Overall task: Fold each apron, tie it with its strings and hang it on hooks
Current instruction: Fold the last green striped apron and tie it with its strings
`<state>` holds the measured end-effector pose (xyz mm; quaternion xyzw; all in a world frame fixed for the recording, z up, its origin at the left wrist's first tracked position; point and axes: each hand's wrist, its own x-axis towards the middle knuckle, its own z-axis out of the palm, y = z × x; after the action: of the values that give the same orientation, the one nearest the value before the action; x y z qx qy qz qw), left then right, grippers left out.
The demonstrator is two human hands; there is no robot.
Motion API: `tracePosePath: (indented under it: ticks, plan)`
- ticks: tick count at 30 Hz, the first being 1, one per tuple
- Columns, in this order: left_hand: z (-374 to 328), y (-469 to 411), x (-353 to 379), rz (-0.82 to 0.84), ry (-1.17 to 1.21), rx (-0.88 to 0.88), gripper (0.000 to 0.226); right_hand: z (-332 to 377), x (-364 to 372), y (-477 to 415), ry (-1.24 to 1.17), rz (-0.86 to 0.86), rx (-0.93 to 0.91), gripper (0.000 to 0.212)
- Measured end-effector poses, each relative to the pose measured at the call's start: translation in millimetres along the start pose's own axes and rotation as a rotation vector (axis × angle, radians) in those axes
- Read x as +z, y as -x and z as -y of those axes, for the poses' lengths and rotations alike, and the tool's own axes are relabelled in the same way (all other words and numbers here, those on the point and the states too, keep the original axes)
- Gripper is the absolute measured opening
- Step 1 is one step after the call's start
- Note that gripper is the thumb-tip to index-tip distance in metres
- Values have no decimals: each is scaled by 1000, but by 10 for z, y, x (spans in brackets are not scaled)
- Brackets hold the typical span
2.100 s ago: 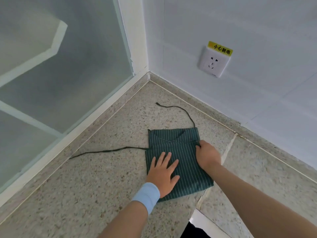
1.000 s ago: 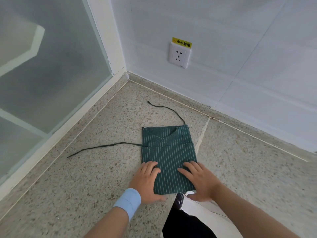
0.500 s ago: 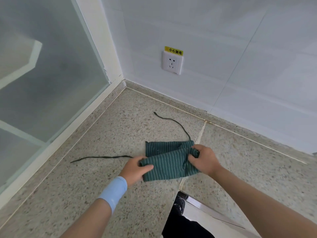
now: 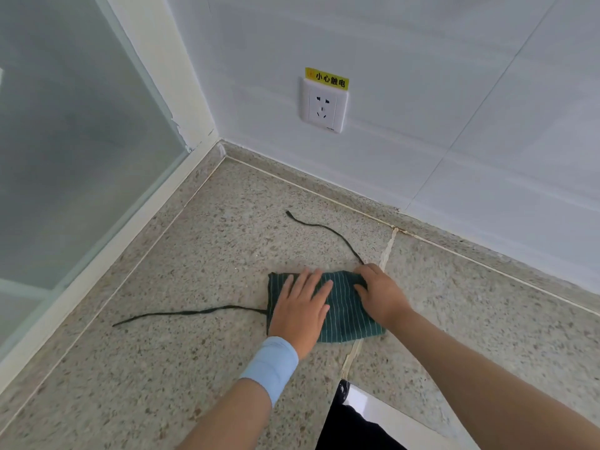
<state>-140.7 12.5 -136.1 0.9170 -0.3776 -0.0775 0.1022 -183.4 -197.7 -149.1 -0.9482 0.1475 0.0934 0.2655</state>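
Fingers of the left hand straight, slightly spread, pressed flat on the folded green striped apron, tips toward 12 o'clock. Fingers of the right hand bent over the apron's edge at 1 o'clock, thumb across the cloth toward 9; pinching or merely pressing, impossible to tell. Apron a compact bundle on the speckled floor, under both hands. One dark string trailing from its left edge toward 9 o'clock. Second string curving away from beside the right hand toward 11. Light blue wristband on the left wrist. White wall socket with yellow label at 12 o'clock from the apron; frosted glass panel at 10.
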Motion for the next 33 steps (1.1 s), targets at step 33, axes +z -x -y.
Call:
tracePosePath:
  ticks: [33]
  plan:
    - [230,310,127,228,-121,48,45,7,297,676,405,87,-326,43]
